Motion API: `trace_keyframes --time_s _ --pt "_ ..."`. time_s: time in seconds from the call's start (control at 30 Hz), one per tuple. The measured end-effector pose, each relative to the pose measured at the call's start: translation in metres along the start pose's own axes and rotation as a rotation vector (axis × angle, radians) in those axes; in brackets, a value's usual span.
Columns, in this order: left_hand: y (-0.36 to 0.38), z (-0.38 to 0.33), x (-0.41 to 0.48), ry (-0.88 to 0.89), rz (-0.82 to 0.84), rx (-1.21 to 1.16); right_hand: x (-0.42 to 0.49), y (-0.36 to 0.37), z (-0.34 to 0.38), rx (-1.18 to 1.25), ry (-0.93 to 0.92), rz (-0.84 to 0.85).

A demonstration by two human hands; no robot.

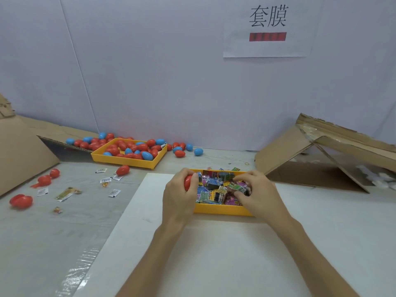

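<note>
My left hand point(179, 195) grips a red plastic egg point(188, 182) at the left edge of a near yellow tray point(222, 210). That tray holds several small colourful packets point(215, 185). My right hand point(255, 192) reaches into the tray from the right, and its fingertips pinch a green and grey packet point(235, 187). Further back on the left stands a second yellow tray point(126, 162) filled with red and blue eggs point(132, 148).
Loose red and blue eggs point(184, 150) lie by the wall and at the left point(21, 201). Small sachets point(67, 194) are scattered on the grey table. A white board point(214, 254) lies under the near tray. Cardboard boxes stand left point(19, 151) and right point(317, 155).
</note>
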State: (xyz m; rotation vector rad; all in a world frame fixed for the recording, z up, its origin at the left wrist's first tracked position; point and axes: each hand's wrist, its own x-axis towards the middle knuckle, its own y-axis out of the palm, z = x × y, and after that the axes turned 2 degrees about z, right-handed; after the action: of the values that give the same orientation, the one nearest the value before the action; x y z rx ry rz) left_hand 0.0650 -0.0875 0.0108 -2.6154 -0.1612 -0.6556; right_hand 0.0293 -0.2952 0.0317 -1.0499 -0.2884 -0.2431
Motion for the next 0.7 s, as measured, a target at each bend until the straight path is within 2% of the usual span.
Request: trace_keyframes --time_s 0.13,0.7 --pt "0.003 -0.004 -0.002 0.036 0.024 0.012 0.002 -0.001 -0.012 0.031 0.005 0.129" --pt "0.007 -0.005 -0.008 0.098 0.126 0.009 0.002 0.007 -0.018 0.120 -0.143 -0.053"
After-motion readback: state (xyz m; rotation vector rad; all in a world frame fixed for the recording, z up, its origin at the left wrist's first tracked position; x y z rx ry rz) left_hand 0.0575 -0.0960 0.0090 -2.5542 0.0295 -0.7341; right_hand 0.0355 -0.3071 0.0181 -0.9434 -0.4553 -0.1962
